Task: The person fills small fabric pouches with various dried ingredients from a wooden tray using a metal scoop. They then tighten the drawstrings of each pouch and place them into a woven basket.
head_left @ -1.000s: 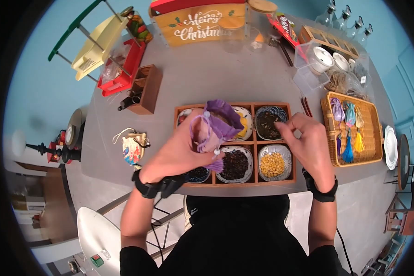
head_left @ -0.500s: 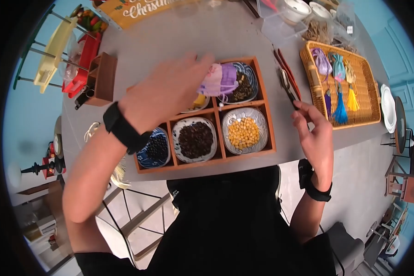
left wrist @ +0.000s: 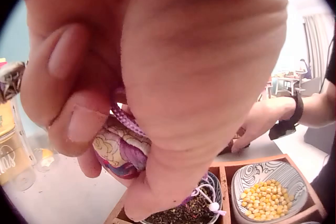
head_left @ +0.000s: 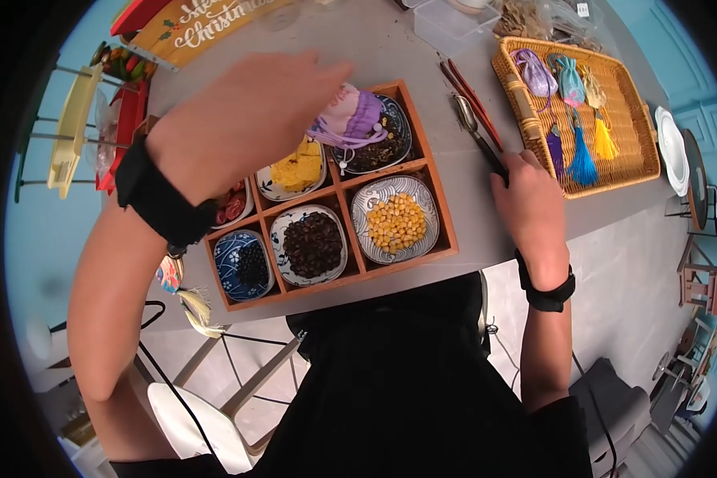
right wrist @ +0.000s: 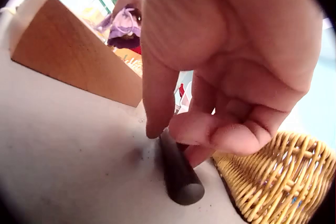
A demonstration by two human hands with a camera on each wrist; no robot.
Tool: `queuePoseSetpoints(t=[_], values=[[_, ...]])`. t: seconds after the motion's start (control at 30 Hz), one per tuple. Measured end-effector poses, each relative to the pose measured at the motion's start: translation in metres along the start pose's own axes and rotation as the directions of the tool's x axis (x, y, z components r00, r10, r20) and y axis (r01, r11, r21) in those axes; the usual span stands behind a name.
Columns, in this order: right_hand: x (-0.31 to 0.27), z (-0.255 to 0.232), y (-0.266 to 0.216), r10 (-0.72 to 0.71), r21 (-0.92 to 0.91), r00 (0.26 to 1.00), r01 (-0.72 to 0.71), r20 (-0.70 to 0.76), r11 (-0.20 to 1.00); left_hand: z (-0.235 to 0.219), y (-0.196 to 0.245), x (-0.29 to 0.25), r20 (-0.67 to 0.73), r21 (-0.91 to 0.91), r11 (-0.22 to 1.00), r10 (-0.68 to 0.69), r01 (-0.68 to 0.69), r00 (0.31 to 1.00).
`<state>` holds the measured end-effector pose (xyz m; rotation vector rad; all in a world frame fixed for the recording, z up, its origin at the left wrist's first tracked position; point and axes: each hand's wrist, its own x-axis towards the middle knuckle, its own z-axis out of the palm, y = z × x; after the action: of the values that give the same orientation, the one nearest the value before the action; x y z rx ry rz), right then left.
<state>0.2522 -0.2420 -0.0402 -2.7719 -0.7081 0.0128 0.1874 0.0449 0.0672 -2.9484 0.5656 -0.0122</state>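
In the head view my left hand grips a small purple pouch tilted over the bowl of dark dried leaves. The left wrist view shows fingers curled round the pouch, its drawstring hanging by the bowl. My right hand pinches the black handle of a metal scoop lying on the table beside red tongs. From the right wrist view, thumb and fingertips meet on the dark handle.
The wooden divided box holds bowls of corn, dark pieces, black beans and yellow slices. Right of the tools stands a wicker basket with pouches and tassels. A clear container stands behind.
My right hand has left the leaf bowl and taken hold of the scoop handle. My left hand has carried the pouch to the leaf bowl. The head view has turned and shifted.
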Motion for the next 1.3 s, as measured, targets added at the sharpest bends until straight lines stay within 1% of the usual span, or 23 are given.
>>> queuePoseSetpoints(t=[0.03, 0.1, 0.13, 0.2, 0.23, 0.3, 0.33, 0.4, 0.43, 0.5, 0.53, 0.57, 0.63, 0.7, 0.73, 0.77, 0.83, 0.9, 1.0, 1.13, 1.2, 1.23, 1.3], values=[[-0.001, 0.004, 0.001, 0.016, 0.009, 1.0, -0.016, 0.0, 1.0, 0.0, 0.0, 0.0, 0.008, 0.003, 1.0, 0.016, -0.016, 1.0], [0.003, 0.01, 0.001, 0.066, -0.019, 0.998, -0.066, 0.014, 0.998, -0.008, -0.004, 0.005, 0.065, -0.023, 0.999, -0.039, 0.041, 0.997], [0.004, 0.011, 0.001, 0.087, -0.003, 0.996, -0.088, -0.005, 0.996, -0.012, -0.004, 0.005, 0.065, -0.002, 1.0, -0.016, 0.016, 0.998], [0.0, 0.011, 0.005, 0.008, -0.005, 0.994, -0.009, -0.108, 1.0, -0.015, -0.002, 0.006, 0.151, -0.068, 0.989, -0.123, 0.134, 0.981], [-0.002, 0.008, 0.007, 0.016, -0.008, 0.994, -0.017, -0.113, 1.0, -0.016, -0.004, 0.008, 0.147, -0.068, 0.99, -0.114, 0.126, 0.982], [-0.01, 0.003, 0.007, -0.029, 0.121, 0.951, 0.069, -0.307, 0.99, -0.013, -0.007, 0.004, 0.21, -0.186, 0.965, -0.144, 0.185, 0.967], [-0.016, -0.002, 0.005, -0.039, 0.12, 0.953, 0.078, -0.299, 0.99, -0.011, -0.008, 0.003, 0.214, -0.191, 0.962, -0.154, 0.196, 0.965], [-0.027, -0.017, -0.001, 0.208, 0.387, 0.967, -0.139, -0.144, 0.911, -0.009, -0.012, -0.001, 0.243, -0.285, 0.942, -0.109, 0.179, 0.964], [-0.03, -0.025, -0.002, 0.202, 0.391, 0.969, -0.132, -0.143, 0.911, -0.008, -0.013, -0.002, 0.245, -0.282, 0.941, -0.117, 0.186, 0.962], [-0.037, -0.037, -0.002, 0.23, 0.729, 0.96, -0.271, 0.158, 0.629, -0.006, -0.012, -0.004, 0.264, -0.325, 0.918, -0.141, 0.226, 0.954], [-0.039, -0.033, -0.004, 0.166, 0.803, 0.976, -0.211, 0.141, 0.557, -0.007, -0.012, -0.005, 0.265, -0.324, 0.919, -0.141, 0.226, 0.954], [-0.038, -0.032, -0.008, 0.167, 0.804, 0.976, -0.21, 0.139, 0.556, -0.008, -0.011, -0.006, 0.271, -0.355, 0.905, -0.14, 0.234, 0.952], [-0.032, -0.03, -0.019, -0.024, 0.884, 0.971, -0.207, 0.239, 0.419, -0.011, -0.01, -0.008, 0.272, -0.384, 0.892, -0.14, 0.24, 0.952], [-0.025, -0.033, -0.028, -0.048, 0.879, 0.962, -0.226, 0.27, 0.42, -0.013, -0.01, -0.011, 0.307, -0.44, 0.846, -0.174, 0.302, 0.936], [-0.022, -0.036, -0.033, -0.08, 0.894, 0.956, -0.23, 0.281, 0.385, -0.012, -0.01, -0.013, 0.303, -0.437, 0.845, -0.185, 0.309, 0.935], [-0.02, -0.037, -0.037, -0.114, 0.907, 0.95, -0.237, 0.292, 0.349, -0.01, -0.01, -0.015, 0.282, -0.433, 0.855, -0.173, 0.286, 0.944], [-0.017, -0.036, -0.041, -0.126, 0.908, 0.946, -0.242, 0.3, 0.341, -0.008, -0.01, -0.018, 0.267, -0.432, 0.861, -0.162, 0.268, 0.95], [-0.013, -0.034, -0.044, -0.13, 0.922, 0.934, -0.293, 0.333, 0.253, -0.005, -0.01, -0.019, 0.284, -0.436, 0.853, -0.172, 0.287, 0.943], [-0.002, -0.022, -0.047, -0.121, 0.923, 0.928, -0.321, 0.351, 0.213, -0.005, -0.004, -0.018, 0.25, -0.431, 0.863, -0.167, 0.263, 0.954], [0.015, -0.017, -0.067, -0.115, 0.927, 0.94, -0.287, 0.321, 0.243, 0.001, 0.003, -0.016, 0.216, -0.368, 0.89, -0.199, 0.269, 0.956], [0.02, -0.012, -0.072, -0.192, 0.942, 0.938, -0.241, 0.288, 0.233, 0.012, 0.003, -0.014, 0.121, -0.267, 0.944, -0.165, 0.192, 0.979], [0.021, -0.011, -0.071, -0.189, 0.941, 0.938, -0.245, 0.291, 0.232, 0.014, 0.006, -0.013, 0.124, -0.269, 0.944, -0.162, 0.19, 0.979], [0.026, -0.011, -0.066, -0.266, 0.906, 0.944, -0.069, 0.195, 0.418, 0.017, 0.008, -0.01, 0.071, -0.134, 0.976, -0.165, 0.173, 0.984]])
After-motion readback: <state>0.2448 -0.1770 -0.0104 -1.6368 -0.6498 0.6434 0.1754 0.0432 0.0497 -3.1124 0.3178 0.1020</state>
